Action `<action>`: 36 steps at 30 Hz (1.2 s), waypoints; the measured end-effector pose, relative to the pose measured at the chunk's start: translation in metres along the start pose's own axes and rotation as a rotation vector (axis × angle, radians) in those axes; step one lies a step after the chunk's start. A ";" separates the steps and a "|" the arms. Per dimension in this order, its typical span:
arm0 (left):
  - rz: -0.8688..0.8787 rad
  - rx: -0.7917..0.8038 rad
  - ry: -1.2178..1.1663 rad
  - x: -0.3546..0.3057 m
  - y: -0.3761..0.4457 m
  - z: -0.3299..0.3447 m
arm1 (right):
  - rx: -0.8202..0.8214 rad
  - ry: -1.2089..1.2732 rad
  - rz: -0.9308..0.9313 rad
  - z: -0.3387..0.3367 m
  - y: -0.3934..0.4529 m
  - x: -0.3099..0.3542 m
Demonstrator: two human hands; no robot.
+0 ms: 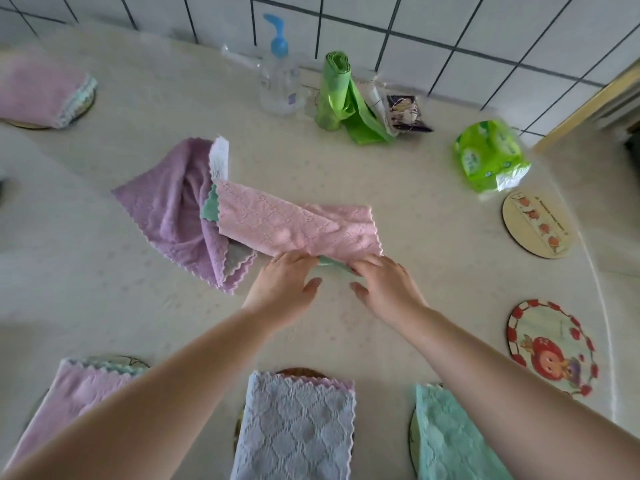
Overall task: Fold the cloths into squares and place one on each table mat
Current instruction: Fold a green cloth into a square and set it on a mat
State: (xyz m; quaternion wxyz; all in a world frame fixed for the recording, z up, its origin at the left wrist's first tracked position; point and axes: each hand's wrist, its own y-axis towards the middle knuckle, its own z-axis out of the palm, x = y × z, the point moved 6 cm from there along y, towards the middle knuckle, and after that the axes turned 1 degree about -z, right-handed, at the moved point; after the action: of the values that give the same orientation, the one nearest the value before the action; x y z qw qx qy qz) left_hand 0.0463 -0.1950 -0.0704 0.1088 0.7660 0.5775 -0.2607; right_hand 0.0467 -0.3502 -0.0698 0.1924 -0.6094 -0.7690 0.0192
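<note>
Four folded cloths [294, 427], two bare mats [535, 225].

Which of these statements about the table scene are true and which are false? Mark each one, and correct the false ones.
1. Both hands are at the near edge of the pink cloth. True.
2. The two round mats at the right edge of the table already carry folded cloths. False: the fruit-print mat and the red-rimmed mat are bare.
3. A purple cloth lies unfolded beside the pink one. True.
4. The pump bottle has a red top. False: it is blue.
</note>
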 end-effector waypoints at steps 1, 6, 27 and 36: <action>0.013 -0.047 -0.032 -0.003 -0.002 -0.007 | -0.004 0.022 -0.002 -0.002 -0.001 0.001; 0.069 -0.239 -0.119 -0.020 -0.012 -0.039 | -0.118 0.088 -0.016 -0.029 -0.007 0.015; -0.142 -0.691 0.028 -0.097 -0.094 -0.151 | -0.628 0.246 -0.236 -0.225 -0.137 -0.042; -0.422 -0.525 -0.776 -0.089 -0.079 -0.096 | -0.378 0.128 -0.044 -0.183 -0.130 -0.107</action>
State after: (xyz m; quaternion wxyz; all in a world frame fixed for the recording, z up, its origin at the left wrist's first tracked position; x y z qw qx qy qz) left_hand -0.0195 -0.1992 0.0680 0.4488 0.4262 0.6827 -0.3883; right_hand 0.0037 -0.5216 0.1046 0.1234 -0.6177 -0.7582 -0.1684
